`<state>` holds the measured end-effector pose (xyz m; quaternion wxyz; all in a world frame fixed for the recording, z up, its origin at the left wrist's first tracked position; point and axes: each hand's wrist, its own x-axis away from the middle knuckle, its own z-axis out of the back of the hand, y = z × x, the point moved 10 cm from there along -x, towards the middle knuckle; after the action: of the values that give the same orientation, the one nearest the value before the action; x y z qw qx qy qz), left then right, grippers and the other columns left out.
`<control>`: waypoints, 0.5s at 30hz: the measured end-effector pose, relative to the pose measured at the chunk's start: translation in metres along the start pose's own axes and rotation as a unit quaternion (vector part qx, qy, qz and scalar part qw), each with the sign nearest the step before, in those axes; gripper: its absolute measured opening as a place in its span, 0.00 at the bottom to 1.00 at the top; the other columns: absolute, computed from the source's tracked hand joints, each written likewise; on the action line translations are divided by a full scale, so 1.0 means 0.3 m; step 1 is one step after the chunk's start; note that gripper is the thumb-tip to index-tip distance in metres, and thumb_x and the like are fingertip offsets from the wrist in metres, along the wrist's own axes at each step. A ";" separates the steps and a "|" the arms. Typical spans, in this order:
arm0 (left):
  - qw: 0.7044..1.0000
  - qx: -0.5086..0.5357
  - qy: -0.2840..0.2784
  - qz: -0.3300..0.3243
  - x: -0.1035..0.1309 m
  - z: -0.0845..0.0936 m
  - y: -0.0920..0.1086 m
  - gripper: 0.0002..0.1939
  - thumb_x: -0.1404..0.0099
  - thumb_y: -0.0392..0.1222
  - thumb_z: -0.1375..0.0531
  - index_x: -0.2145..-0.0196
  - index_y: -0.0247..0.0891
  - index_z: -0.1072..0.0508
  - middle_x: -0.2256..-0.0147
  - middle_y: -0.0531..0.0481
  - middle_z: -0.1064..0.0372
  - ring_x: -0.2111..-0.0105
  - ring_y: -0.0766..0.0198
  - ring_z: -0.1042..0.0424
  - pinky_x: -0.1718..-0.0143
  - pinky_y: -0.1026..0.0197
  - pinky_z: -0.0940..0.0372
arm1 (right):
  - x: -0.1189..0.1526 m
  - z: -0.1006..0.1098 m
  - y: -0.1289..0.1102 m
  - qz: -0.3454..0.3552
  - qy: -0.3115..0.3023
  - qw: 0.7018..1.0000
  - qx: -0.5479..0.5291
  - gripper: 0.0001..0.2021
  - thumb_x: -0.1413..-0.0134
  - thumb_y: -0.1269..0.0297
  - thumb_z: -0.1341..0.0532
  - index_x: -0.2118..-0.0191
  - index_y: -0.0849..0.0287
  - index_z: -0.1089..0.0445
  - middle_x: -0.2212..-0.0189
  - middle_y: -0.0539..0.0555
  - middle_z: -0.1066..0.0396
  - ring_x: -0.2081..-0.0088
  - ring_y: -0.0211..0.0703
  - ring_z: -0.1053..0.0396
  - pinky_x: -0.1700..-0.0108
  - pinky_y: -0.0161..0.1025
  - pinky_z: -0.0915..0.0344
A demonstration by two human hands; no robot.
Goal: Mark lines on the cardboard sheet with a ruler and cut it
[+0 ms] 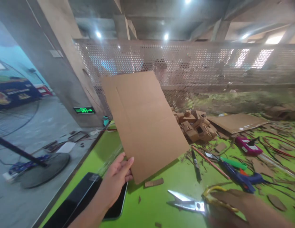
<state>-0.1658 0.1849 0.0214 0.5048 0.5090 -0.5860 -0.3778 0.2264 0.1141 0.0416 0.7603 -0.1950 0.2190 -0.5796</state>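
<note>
My left hand [121,172] grips a large flat cardboard sheet [147,123] by its lower left edge, thumb on the near face. The sheet is held up and tilted above the green table. At the lower right, my right hand [242,207] is closed around the yellow handles of a pair of scissors [197,205]. The blades are parted, point left, and stay apart from the cardboard. Motion blurs the right hand somewhat. A small cardboard strip [154,182] lies just below the sheet.
Cardboard pieces [197,126] are heaped behind the sheet. To the right lie a blue glue gun [240,175], a black pen [196,166], a green-handled cutter [233,163], a magenta device [248,145] and scraps. A dark tablet-like object [116,202] lies under my left arm. A perforated screen [209,69] stands behind.
</note>
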 end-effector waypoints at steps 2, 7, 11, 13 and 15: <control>1.000 0.003 0.004 0.001 0.004 -0.005 -0.005 0.31 0.38 0.51 0.27 0.42 0.43 0.31 0.55 0.46 0.18 0.57 0.53 0.17 0.63 0.57 0.22 | -0.012 0.041 0.094 -0.005 -0.001 0.998 0.070 0.14 0.37 0.54 0.38 0.52 0.31 0.17 0.56 0.49 0.15 0.59 0.61 0.16 0.60 0.50 0.17; 1.000 0.009 0.009 -0.001 0.008 -0.011 -0.018 0.32 0.41 0.51 0.25 0.44 0.42 0.30 0.58 0.48 0.18 0.62 0.55 0.17 0.66 0.59 0.23 | -0.060 0.218 0.271 0.009 0.090 0.977 0.191 0.17 0.35 0.58 0.42 0.51 0.50 0.17 0.51 0.62 0.17 0.49 0.68 0.21 0.46 0.62 0.26; 0.997 0.032 0.062 -0.017 0.007 0.036 0.017 0.32 0.48 0.48 0.22 0.49 0.43 0.27 0.62 0.52 0.18 0.68 0.59 0.18 0.73 0.64 0.25 | -0.072 0.255 0.338 -0.008 0.103 0.972 0.211 0.17 0.37 0.59 0.42 0.54 0.54 0.17 0.53 0.64 0.18 0.51 0.67 0.22 0.47 0.61 0.27; 0.991 0.065 0.110 -0.044 0.006 0.079 0.062 0.28 0.50 0.43 0.21 0.53 0.43 0.25 0.61 0.53 0.18 0.68 0.59 0.19 0.73 0.63 0.24 | -0.076 0.238 0.355 -0.026 0.075 0.975 0.209 0.17 0.36 0.59 0.43 0.55 0.55 0.16 0.57 0.64 0.17 0.55 0.63 0.21 0.51 0.57 0.26; 0.980 0.097 0.150 -0.084 0.008 0.119 0.119 0.21 0.47 0.38 0.23 0.58 0.43 0.25 0.60 0.55 0.18 0.67 0.61 0.20 0.70 0.63 0.23 | -0.077 0.231 0.361 -0.042 0.057 0.979 0.193 0.18 0.36 0.58 0.44 0.55 0.55 0.17 0.59 0.63 0.17 0.57 0.62 0.21 0.53 0.56 0.26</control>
<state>-0.2084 0.1870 0.0488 0.5015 0.6542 -0.4923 -0.2796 0.3461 0.1668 0.0419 0.7447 -0.0200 0.1379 -0.6527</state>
